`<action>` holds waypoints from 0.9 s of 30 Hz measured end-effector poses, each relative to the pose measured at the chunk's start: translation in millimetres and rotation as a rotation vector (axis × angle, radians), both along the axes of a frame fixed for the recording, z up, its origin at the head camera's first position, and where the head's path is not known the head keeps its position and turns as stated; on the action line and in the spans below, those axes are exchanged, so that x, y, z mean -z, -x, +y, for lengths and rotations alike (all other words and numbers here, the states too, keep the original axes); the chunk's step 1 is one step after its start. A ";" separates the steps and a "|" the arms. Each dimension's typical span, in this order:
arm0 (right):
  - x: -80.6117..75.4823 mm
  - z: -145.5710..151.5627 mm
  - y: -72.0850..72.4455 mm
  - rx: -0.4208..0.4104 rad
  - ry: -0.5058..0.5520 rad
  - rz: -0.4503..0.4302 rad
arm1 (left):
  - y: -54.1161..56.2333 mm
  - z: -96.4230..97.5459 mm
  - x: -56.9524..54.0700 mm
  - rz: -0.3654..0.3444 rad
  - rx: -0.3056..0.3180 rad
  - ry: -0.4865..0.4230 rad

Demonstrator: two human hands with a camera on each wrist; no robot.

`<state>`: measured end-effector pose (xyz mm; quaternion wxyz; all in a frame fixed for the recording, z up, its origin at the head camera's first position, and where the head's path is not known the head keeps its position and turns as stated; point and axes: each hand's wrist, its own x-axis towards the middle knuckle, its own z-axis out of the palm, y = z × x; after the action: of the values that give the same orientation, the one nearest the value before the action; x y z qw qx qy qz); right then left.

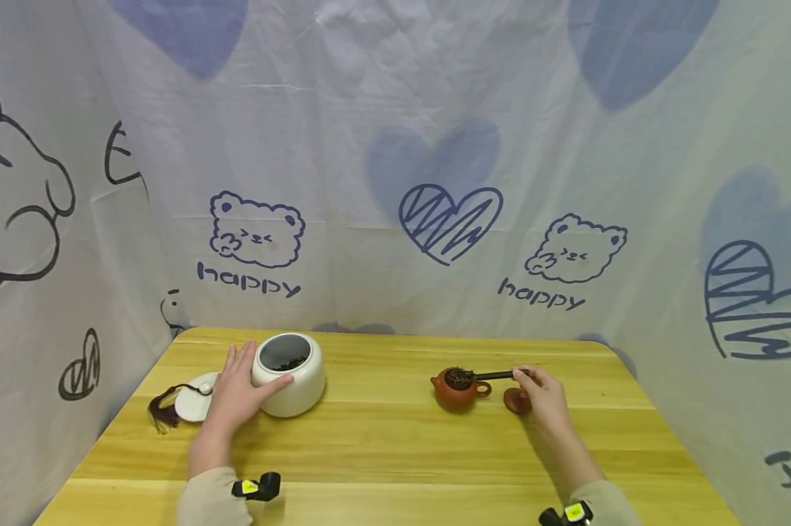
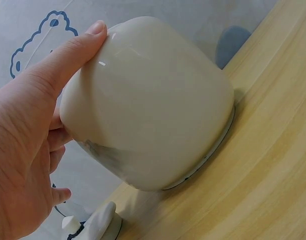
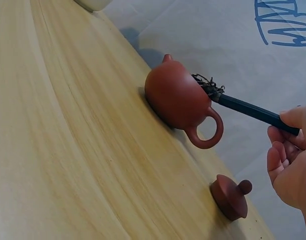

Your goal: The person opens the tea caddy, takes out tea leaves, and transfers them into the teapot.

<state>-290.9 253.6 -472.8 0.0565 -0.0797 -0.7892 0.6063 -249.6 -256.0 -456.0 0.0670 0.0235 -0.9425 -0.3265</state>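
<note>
L hand grips white tea jar, lid off, on table w/ white lid beside. R hand pinches dark scoop, tip w/ tea leaves over open clay teapot; teapot lid lies by R hand.

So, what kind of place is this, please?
Probably a small staged tea-making corner: a wooden table enclosed by a printed cloth backdrop, with a clay teapot and a white tea jar on it.

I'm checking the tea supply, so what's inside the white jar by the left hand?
The white jar stands open, and dark loose tea leaves show at the bottom. The left hand holds its side. How deep the leaves lie cannot be seen, since the wall hides most of the inside.
</note>
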 end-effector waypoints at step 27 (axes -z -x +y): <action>-43.3 -24.1 10.9 -0.171 -0.680 0.355 | 2.6 -1.7 1.7 0.010 0.002 0.002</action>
<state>-301.8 229.5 -429.5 0.1646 0.1160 -0.9268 0.3170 -252.3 -257.8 -457.7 0.0716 0.0207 -0.9426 -0.3255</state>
